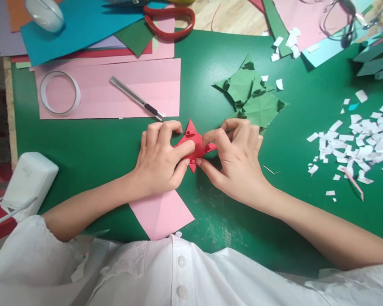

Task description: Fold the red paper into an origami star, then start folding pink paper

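Lying on the table [230,221], the red paper star [198,148] is resting between the left hand [164,155] and right hand [236,155], both holding it with thumb and forefinger; being light, crushable paper, it is probably needing gentle edge grips.

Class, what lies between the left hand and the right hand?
In the head view, folded red paper lies between the left hand and the right hand, both touching it.

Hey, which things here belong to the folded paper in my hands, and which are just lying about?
Seem to belong:
red folded paper, touched by left hand and right hand
green folded pieces, similarly pointed

Probably just lying about:
computer mouse
white box with a cable
white paper scraps
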Available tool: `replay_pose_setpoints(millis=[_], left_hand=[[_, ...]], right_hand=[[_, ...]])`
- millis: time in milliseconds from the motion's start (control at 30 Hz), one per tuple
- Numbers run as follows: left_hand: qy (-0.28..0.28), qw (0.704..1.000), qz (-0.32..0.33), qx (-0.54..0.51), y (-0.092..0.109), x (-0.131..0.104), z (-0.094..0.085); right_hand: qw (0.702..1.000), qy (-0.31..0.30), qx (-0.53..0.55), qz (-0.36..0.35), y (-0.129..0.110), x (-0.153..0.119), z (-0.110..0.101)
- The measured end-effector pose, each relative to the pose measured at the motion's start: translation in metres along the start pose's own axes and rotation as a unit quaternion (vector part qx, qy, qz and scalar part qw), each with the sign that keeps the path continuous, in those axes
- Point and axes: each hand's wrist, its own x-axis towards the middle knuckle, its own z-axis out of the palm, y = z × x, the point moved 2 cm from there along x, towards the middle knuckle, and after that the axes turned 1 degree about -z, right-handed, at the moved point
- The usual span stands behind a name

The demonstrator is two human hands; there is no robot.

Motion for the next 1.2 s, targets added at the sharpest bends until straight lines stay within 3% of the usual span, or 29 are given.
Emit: replay_pose_setpoints(millis=[600,700,833,1033,1200], left_hand=[[-0.013,1.0,0.008,-0.002,-0.009,-0.001,-0.003],[-0.004,1.0,0.012,-0.007,-0.01,-0.001,-0.004],[0.03,0.998,0.015,-0.06,-0.013,0.0,-0.006],[0.088,0.984,0.016,-0.152,-0.019,0.003,-0.007],[0.144,0.973,-0.016,-0.18,-0.025,0.002,-0.007]], right_hand=[[0.999,-0.039,0.01,-0.032,0.01,-0.002,-0.001],[0.998,-0.023,0.014,-0.049,0.013,-0.002,-0.001],[0.996,0.014,0.021,-0.082,0.015,-0.001,0.0],[0.994,0.021,0.042,-0.1,0.016,0.003,-0.002],[0.98,0.059,-0.043,-0.187,0.008,-0.003,-0.002]])
